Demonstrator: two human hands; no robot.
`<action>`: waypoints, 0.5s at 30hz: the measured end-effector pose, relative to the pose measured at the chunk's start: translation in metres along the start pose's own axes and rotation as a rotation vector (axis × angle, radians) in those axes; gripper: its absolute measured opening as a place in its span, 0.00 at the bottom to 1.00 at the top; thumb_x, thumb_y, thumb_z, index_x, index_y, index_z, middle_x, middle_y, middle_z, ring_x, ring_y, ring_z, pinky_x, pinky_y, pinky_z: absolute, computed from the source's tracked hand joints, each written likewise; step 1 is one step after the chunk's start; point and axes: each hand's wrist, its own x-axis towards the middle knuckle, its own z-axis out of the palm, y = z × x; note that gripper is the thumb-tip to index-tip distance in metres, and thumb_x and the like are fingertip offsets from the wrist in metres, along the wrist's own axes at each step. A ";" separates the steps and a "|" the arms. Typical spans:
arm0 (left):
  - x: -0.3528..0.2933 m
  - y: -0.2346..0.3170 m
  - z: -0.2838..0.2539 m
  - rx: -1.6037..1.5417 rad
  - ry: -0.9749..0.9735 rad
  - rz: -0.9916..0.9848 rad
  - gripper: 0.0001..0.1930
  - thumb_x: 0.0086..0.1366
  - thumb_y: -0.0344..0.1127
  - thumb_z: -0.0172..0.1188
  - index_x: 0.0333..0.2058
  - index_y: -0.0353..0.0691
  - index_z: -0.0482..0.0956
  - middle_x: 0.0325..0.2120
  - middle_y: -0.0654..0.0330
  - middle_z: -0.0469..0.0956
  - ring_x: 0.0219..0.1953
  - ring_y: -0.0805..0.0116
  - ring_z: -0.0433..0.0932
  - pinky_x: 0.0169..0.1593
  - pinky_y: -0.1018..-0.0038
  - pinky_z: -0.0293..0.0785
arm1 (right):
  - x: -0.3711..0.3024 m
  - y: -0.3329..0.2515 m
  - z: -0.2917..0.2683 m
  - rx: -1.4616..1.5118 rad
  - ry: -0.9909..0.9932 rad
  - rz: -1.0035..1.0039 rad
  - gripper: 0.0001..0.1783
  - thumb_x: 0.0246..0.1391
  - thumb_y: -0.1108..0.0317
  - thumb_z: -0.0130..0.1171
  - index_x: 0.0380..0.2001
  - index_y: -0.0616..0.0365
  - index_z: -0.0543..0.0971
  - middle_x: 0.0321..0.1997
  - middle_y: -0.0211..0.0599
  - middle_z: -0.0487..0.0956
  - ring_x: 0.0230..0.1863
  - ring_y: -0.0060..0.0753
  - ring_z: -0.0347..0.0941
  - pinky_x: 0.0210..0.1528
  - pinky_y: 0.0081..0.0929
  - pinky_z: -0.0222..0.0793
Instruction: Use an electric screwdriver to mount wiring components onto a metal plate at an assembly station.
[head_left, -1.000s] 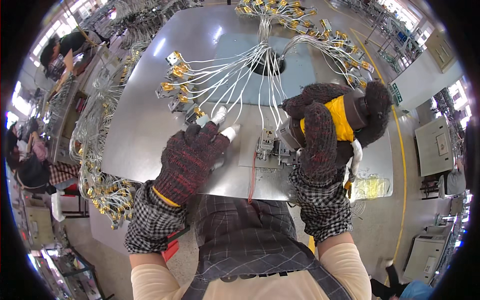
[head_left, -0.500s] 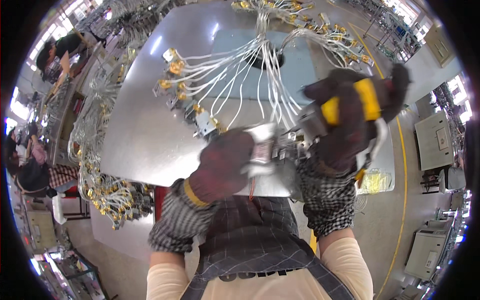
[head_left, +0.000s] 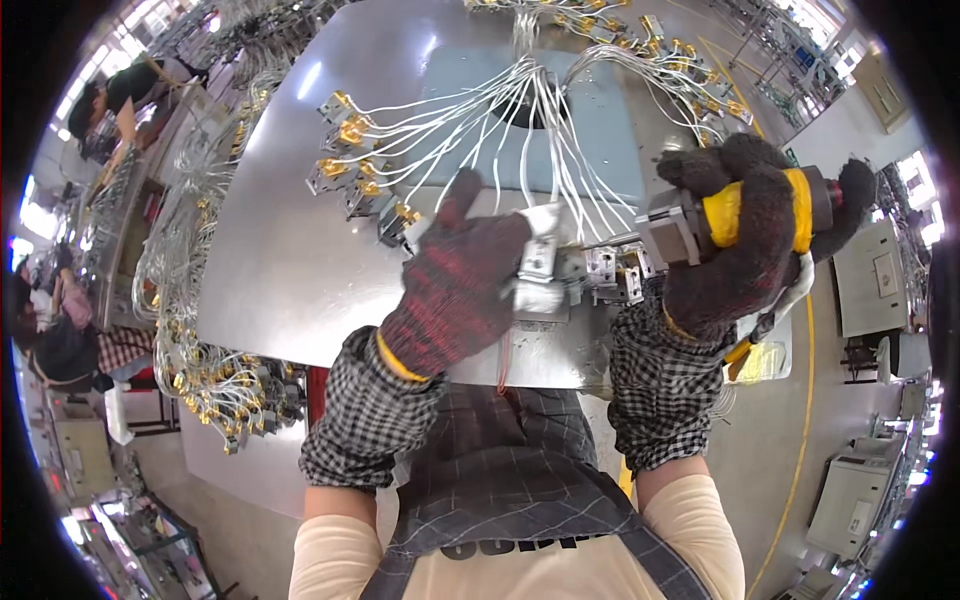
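My left hand (head_left: 455,275), in a dark red and black knit glove, closes on a small silver metal housing (head_left: 538,262), one finger sticking out to the far side. The housing is slightly blurred. In my right hand (head_left: 730,260), gloved alike, is a power screwdriver (head_left: 670,232) with a grey head and yellow bands, lying sideways. Its thin shaft points left toward the metal parts. Between my hands, several small metal fittings (head_left: 615,272) sit near the table's front edge. White wires (head_left: 540,150) fan out from a dark round opening toward them.
The shiny metal table (head_left: 280,270) bears a blue-grey mat (head_left: 600,130). Wires ending in brass-coloured connectors (head_left: 350,135) spread left and far right. Bundled harnesses (head_left: 190,250) hang beside the table's left edge. Co-workers (head_left: 125,105) are at the left. A clear plastic box (head_left: 762,362) lies at the right corner.
My right hand has moved right with the screwdriver, away from my left hand. My left hand has shifted slightly farther from me, and a finger now stretches out.
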 end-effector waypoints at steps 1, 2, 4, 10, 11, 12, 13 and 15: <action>0.002 -0.002 0.008 -0.090 0.014 -0.034 0.24 0.50 0.27 0.62 0.50 0.39 0.78 0.19 0.58 0.73 0.22 0.57 0.73 0.59 0.57 0.65 | -0.002 0.000 0.001 -0.002 0.012 0.019 0.39 0.58 0.64 0.58 0.67 0.54 0.50 0.33 0.49 0.80 0.27 0.40 0.80 0.32 0.41 0.82; 0.001 -0.002 0.005 -0.088 0.014 -0.035 0.24 0.50 0.27 0.62 0.50 0.39 0.78 0.19 0.58 0.73 0.22 0.57 0.73 0.59 0.57 0.65 | -0.002 0.001 0.001 -0.007 0.026 0.033 0.39 0.58 0.63 0.58 0.66 0.55 0.50 0.33 0.49 0.80 0.26 0.40 0.79 0.32 0.41 0.82; -0.001 -0.005 -0.005 0.033 -0.045 -0.037 0.25 0.49 0.25 0.62 0.51 0.41 0.78 0.19 0.58 0.73 0.23 0.55 0.73 0.59 0.58 0.66 | -0.001 0.001 -0.001 -0.018 0.057 0.060 0.38 0.59 0.62 0.57 0.66 0.56 0.50 0.33 0.48 0.80 0.26 0.39 0.79 0.31 0.42 0.81; -0.003 -0.008 0.004 0.050 -0.210 -0.075 0.25 0.52 0.37 0.69 0.50 0.42 0.78 0.23 0.59 0.77 0.29 0.57 0.78 0.61 0.57 0.62 | -0.011 -0.030 0.028 0.352 0.065 0.133 0.44 0.49 0.75 0.65 0.67 0.48 0.53 0.35 0.44 0.77 0.31 0.38 0.78 0.30 0.44 0.80; -0.002 -0.006 0.004 0.080 -0.260 -0.081 0.24 0.52 0.39 0.69 0.49 0.41 0.78 0.24 0.59 0.78 0.32 0.56 0.79 0.60 0.57 0.64 | -0.010 -0.034 0.024 0.315 0.020 0.207 0.44 0.50 0.74 0.64 0.67 0.47 0.53 0.35 0.44 0.77 0.32 0.37 0.78 0.31 0.43 0.80; -0.002 -0.006 0.005 0.080 -0.258 -0.079 0.24 0.52 0.39 0.69 0.49 0.41 0.78 0.24 0.59 0.78 0.32 0.56 0.79 0.60 0.57 0.64 | -0.010 -0.036 0.022 0.278 -0.025 0.281 0.44 0.50 0.74 0.64 0.67 0.46 0.53 0.35 0.44 0.77 0.32 0.37 0.78 0.31 0.42 0.80; -0.004 -0.008 0.006 0.090 -0.283 -0.079 0.24 0.54 0.42 0.67 0.48 0.40 0.77 0.25 0.59 0.79 0.34 0.58 0.80 0.63 0.54 0.59 | -0.011 -0.035 0.026 0.344 -0.009 0.276 0.43 0.51 0.74 0.64 0.67 0.46 0.54 0.37 0.46 0.77 0.34 0.36 0.78 0.32 0.40 0.81; -0.005 -0.008 0.005 0.102 -0.307 -0.081 0.24 0.55 0.46 0.66 0.46 0.38 0.76 0.26 0.59 0.79 0.35 0.59 0.82 0.65 0.51 0.55 | -0.020 -0.029 0.021 0.217 0.003 0.345 0.42 0.52 0.73 0.63 0.67 0.46 0.53 0.39 0.47 0.78 0.36 0.37 0.79 0.35 0.42 0.81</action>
